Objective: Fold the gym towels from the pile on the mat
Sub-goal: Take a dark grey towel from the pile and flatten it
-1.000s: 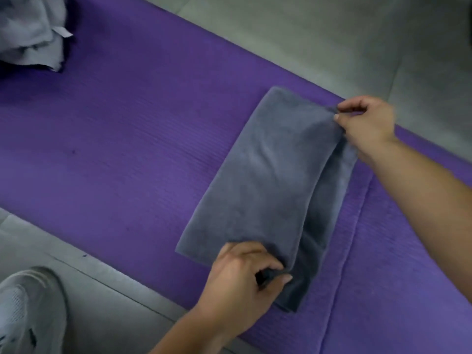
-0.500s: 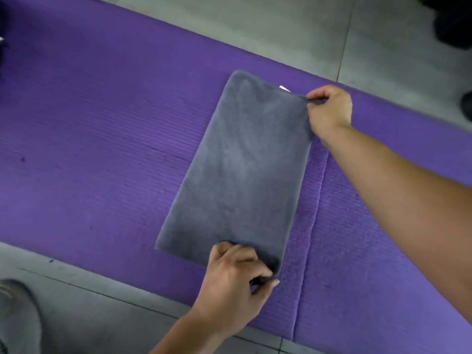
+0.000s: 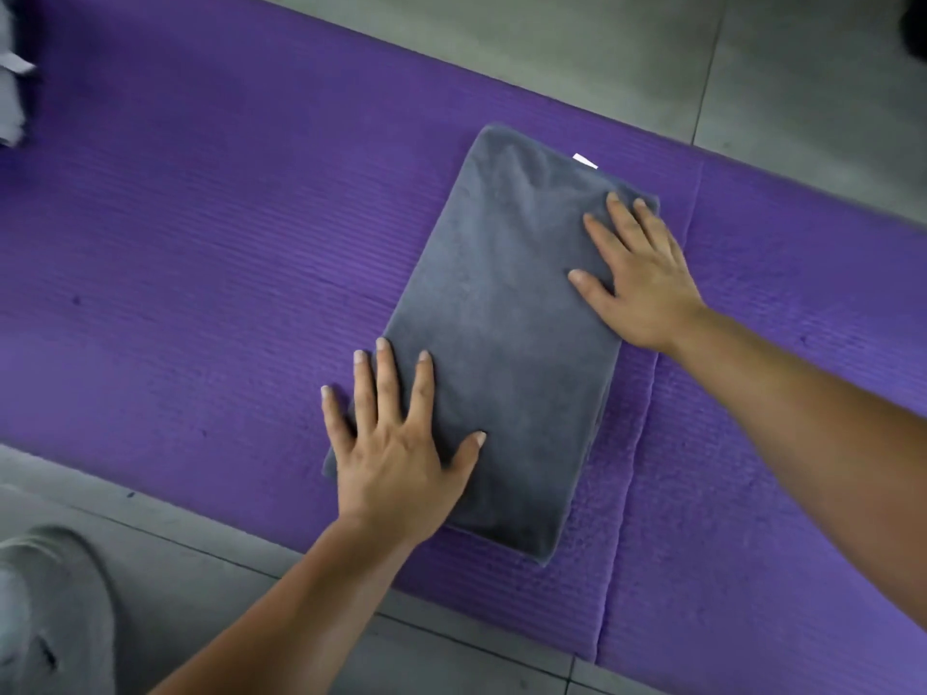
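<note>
Towel folding is partly done: one gray towel [image 3: 506, 313] is lying folded into a neat long shape, and more than one layer is showing along its 5 o'clock edge. Both hands are lying flat on it with straight, spread fingers, and they are holding nothing.

The left hand [image 3: 396, 459] is pressing the towel's corner at 7 o'clock, and its little finger is reaching past the edge onto the purple mat [image 3: 200, 243]. The right hand [image 3: 639, 283] is pressing the corner at 2 o'clock, and its heel is hanging off the towel's side. So the towel is sitting under and between the two hands, near the middle of the view.

I am guessing the hands are smoothing it flat. It may be needing one more fold, or it may be ready to go aside; I cannot tell which.

A little white tag [image 3: 584, 160] is peeking out at the towel's 12 o'clock end. Far off at 10 o'clock, a blurry bit of the pale pile [image 3: 10, 92] is showing, so more towels seem to be waiting. Gray floor [image 3: 552, 42] is showing around the mat, and a gray shoe [image 3: 55, 609] is resting at 7 o'clock.
</note>
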Motion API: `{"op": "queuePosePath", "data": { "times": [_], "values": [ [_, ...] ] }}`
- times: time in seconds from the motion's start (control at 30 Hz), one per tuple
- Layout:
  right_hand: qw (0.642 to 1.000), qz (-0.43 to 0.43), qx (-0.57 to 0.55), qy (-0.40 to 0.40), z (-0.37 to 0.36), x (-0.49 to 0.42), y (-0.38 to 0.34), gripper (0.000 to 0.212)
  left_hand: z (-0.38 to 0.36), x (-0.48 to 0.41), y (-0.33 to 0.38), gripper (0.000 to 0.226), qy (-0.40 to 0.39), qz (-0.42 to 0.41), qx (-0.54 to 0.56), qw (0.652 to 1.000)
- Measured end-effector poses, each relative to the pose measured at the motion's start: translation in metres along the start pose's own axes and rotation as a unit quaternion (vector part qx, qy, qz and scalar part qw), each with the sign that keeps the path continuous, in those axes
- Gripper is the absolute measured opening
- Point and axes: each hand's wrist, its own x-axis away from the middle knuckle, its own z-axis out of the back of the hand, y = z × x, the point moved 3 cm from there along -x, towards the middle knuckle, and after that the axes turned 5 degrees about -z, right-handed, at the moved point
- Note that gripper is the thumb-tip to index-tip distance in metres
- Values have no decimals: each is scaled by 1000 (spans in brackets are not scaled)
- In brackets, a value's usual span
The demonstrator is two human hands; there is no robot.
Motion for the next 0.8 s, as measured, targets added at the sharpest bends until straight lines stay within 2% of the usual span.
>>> {"op": "queuePosePath", "data": {
  "times": [0.13,0.23,0.33,0.43,0.5,0.67,0.73,0.8],
  "values": [
    [999,-8,37,-29,1,-2,0,79,-6,5,-5,93,-9,-6,-18,1000],
    [998,-20,61,2,14,-6,-19,76,-8,5,-6,93,-8,-9,-19,1000],
    [996,77,37,22,23,-11,-64,70,-8,6,-6,92,-8,-13,-23,1000],
    [985,163,49,1,15,-31,-111,69,-8,7,-5,94,-13,-1,-23,1000],
    [987,151,54,-19,7,-52,-123,69,-9,9,-5,95,-11,13,-17,1000],
    [996,50,66,-30,12,-101,-113,73,-9,11,-6,96,-9,20,4,1000],
    [996,26,83,-35,24,-114,-118,70,-6,11,-5,92,-12,18,21,1000],
    [994,38,93,-43,35,-123,-124,63,3,12,-8,81,-10,25,60,998]
  ]
}}
